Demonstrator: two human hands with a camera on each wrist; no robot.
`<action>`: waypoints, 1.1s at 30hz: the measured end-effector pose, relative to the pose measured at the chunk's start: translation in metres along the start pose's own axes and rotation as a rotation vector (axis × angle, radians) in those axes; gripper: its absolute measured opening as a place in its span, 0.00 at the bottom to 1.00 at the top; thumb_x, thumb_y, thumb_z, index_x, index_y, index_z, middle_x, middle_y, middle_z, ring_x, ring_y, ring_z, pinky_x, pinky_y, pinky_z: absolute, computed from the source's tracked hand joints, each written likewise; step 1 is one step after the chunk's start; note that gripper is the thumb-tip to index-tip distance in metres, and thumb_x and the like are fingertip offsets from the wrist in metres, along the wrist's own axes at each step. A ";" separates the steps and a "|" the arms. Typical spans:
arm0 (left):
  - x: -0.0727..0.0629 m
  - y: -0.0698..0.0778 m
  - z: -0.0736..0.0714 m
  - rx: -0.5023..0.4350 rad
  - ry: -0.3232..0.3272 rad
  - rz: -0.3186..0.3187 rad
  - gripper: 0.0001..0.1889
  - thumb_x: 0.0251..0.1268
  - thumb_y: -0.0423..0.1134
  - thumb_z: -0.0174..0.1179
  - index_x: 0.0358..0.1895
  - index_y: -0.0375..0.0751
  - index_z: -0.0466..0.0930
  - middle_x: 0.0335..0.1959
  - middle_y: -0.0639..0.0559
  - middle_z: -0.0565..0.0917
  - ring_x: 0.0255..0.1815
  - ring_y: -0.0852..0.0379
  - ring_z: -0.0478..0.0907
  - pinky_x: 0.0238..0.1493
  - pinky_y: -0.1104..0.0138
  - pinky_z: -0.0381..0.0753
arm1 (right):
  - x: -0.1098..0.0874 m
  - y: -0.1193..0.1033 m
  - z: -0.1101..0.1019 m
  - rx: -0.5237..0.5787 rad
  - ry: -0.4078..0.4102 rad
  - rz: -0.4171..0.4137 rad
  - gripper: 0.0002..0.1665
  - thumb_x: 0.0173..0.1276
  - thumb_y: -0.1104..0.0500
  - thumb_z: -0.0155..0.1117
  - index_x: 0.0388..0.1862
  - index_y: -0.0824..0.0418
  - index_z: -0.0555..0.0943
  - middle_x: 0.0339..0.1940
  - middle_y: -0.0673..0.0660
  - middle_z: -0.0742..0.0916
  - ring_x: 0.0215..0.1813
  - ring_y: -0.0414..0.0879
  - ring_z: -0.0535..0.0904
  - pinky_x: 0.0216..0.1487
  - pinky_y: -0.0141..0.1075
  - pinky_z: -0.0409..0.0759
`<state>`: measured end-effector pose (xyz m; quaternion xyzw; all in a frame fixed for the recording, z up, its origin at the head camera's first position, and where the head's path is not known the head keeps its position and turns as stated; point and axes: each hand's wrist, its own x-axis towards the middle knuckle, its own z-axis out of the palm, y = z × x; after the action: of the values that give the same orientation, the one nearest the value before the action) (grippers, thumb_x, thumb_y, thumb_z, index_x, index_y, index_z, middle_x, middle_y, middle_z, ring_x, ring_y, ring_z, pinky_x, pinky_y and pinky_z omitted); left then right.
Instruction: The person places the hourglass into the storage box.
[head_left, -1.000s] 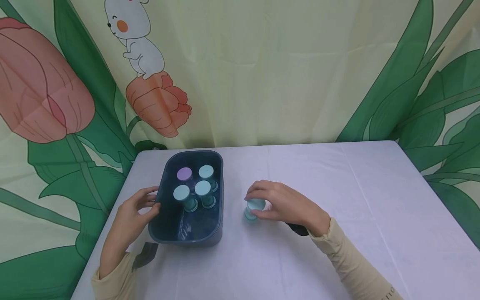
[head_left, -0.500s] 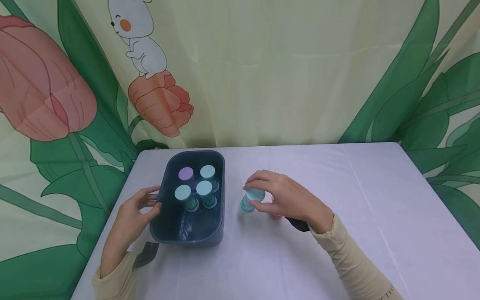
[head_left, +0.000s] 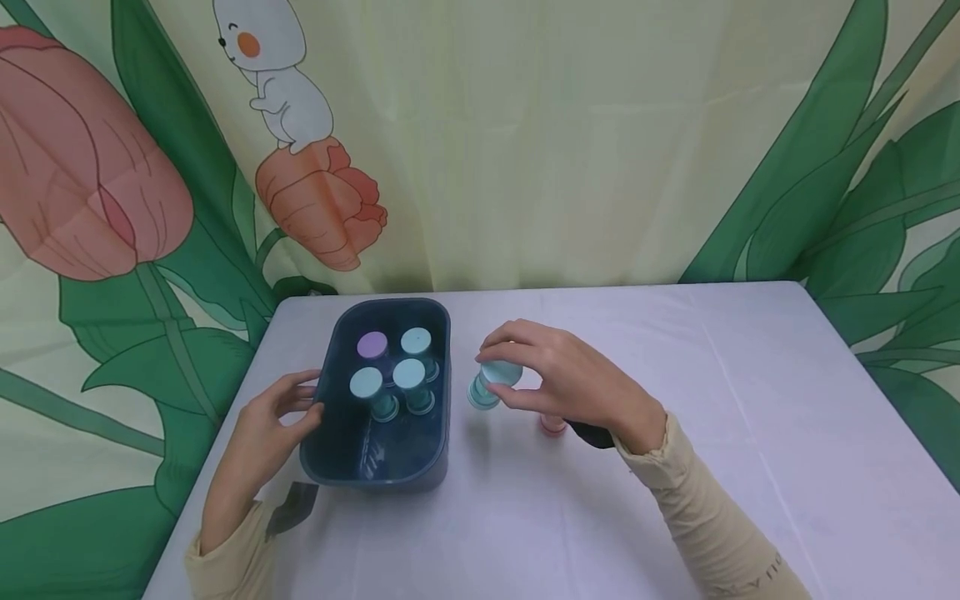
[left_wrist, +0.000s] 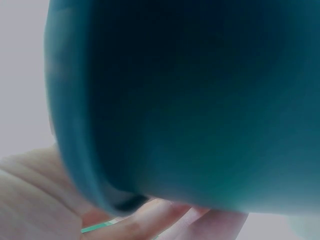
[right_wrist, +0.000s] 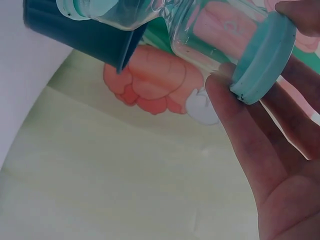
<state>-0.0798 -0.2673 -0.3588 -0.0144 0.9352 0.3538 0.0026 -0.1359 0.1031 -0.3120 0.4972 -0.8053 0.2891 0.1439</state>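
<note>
My right hand [head_left: 558, 367] pinches a sand timer by its teal cap [right_wrist: 265, 60], the thumb on one side and fingers on the other. The clear, narrow-waisted timer [head_left: 483, 392] is tilted above the table, its lower end toward the bin. At the left stands a dark blue bin [head_left: 375, 475]; my left hand [head_left: 262, 442] holds its left rim, thumb at the edge and fingertips partly hidden by the rim. Inside the bin stand a purple-capped timer [head_left: 372, 345] and three teal-capped timers [head_left: 367, 383]. The left wrist view is filled mostly by the bin wall [left_wrist: 200, 125].
A pinkish-red timer [head_left: 553, 425] stands on the table beneath my right wrist, partly hidden by it. The white-covered table [head_left: 637, 333] ends against a curtain [head_left: 562, 167] printed with flowers, leaves and a rabbit.
My right hand has lifted the teal sand timer off the table and carried it up and slightly left, tilting it. The pinkish-red timer has come into sight. My left hand stays at the bin.
</note>
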 end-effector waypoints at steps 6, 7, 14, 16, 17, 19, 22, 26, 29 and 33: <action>0.000 0.001 -0.001 -0.006 -0.002 -0.003 0.27 0.70 0.37 0.58 0.71 0.38 0.67 0.57 0.32 0.81 0.59 0.34 0.78 0.55 0.41 0.79 | 0.008 -0.002 -0.003 -0.020 0.010 -0.032 0.20 0.58 0.59 0.76 0.49 0.62 0.85 0.49 0.53 0.86 0.51 0.43 0.82 0.53 0.32 0.83; 0.000 0.001 -0.001 -0.006 -0.002 -0.003 0.27 0.71 0.37 0.58 0.71 0.38 0.67 0.57 0.32 0.81 0.59 0.34 0.78 0.55 0.41 0.79 | 0.009 -0.003 -0.004 -0.020 0.014 -0.036 0.20 0.57 0.60 0.76 0.49 0.62 0.85 0.49 0.54 0.86 0.51 0.43 0.82 0.53 0.32 0.83; 0.000 0.001 0.000 -0.007 -0.003 0.009 0.27 0.71 0.37 0.57 0.71 0.37 0.67 0.57 0.32 0.81 0.59 0.33 0.78 0.56 0.40 0.78 | 0.014 -0.004 -0.007 -0.023 0.024 -0.053 0.20 0.58 0.60 0.76 0.50 0.63 0.85 0.50 0.54 0.86 0.52 0.43 0.82 0.53 0.32 0.83; -0.001 0.001 -0.001 -0.006 -0.004 0.011 0.27 0.71 0.37 0.57 0.71 0.37 0.67 0.57 0.32 0.81 0.59 0.33 0.78 0.55 0.40 0.78 | 0.015 -0.005 -0.008 -0.026 0.029 -0.057 0.19 0.58 0.60 0.76 0.49 0.63 0.85 0.49 0.54 0.86 0.51 0.43 0.82 0.53 0.32 0.83; -0.001 0.001 -0.001 -0.005 -0.004 0.010 0.27 0.71 0.37 0.57 0.71 0.37 0.67 0.57 0.32 0.81 0.59 0.33 0.78 0.55 0.40 0.78 | 0.015 -0.005 -0.009 -0.029 0.032 -0.060 0.19 0.58 0.60 0.75 0.49 0.62 0.85 0.49 0.54 0.86 0.51 0.42 0.82 0.53 0.31 0.83; -0.001 0.001 -0.001 -0.005 -0.005 0.008 0.27 0.71 0.37 0.57 0.71 0.37 0.67 0.57 0.32 0.81 0.59 0.33 0.78 0.55 0.40 0.78 | 0.017 -0.006 -0.010 -0.031 0.039 -0.069 0.19 0.58 0.60 0.75 0.49 0.62 0.85 0.48 0.54 0.86 0.50 0.42 0.82 0.52 0.31 0.83; 0.000 0.001 -0.001 -0.009 -0.004 0.005 0.27 0.70 0.37 0.57 0.71 0.37 0.67 0.57 0.32 0.81 0.59 0.33 0.78 0.56 0.40 0.78 | 0.019 -0.008 -0.012 -0.029 0.048 -0.083 0.19 0.58 0.60 0.75 0.48 0.63 0.85 0.48 0.54 0.86 0.50 0.42 0.82 0.51 0.30 0.83; 0.000 0.000 0.000 -0.011 -0.001 0.003 0.27 0.70 0.37 0.58 0.71 0.37 0.67 0.57 0.32 0.81 0.59 0.33 0.78 0.55 0.41 0.79 | 0.021 -0.010 -0.012 -0.026 0.058 -0.097 0.18 0.59 0.61 0.74 0.49 0.63 0.85 0.48 0.54 0.86 0.50 0.42 0.82 0.51 0.30 0.82; 0.000 -0.001 0.000 -0.007 -0.002 0.002 0.27 0.71 0.37 0.58 0.71 0.38 0.66 0.57 0.32 0.81 0.59 0.33 0.78 0.54 0.41 0.79 | 0.023 -0.012 -0.013 -0.026 0.062 -0.105 0.18 0.59 0.61 0.74 0.49 0.63 0.85 0.48 0.54 0.86 0.50 0.42 0.82 0.51 0.30 0.82; 0.000 0.000 0.000 -0.003 -0.008 -0.005 0.27 0.71 0.37 0.58 0.71 0.38 0.66 0.58 0.32 0.80 0.60 0.33 0.77 0.55 0.41 0.79 | 0.026 -0.015 -0.013 -0.026 0.066 -0.110 0.19 0.59 0.60 0.75 0.49 0.63 0.86 0.48 0.54 0.86 0.50 0.43 0.82 0.51 0.29 0.82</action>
<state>-0.0797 -0.2675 -0.3591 -0.0151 0.9347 0.3551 0.0073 -0.1355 0.0874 -0.2837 0.5289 -0.7753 0.2865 0.1923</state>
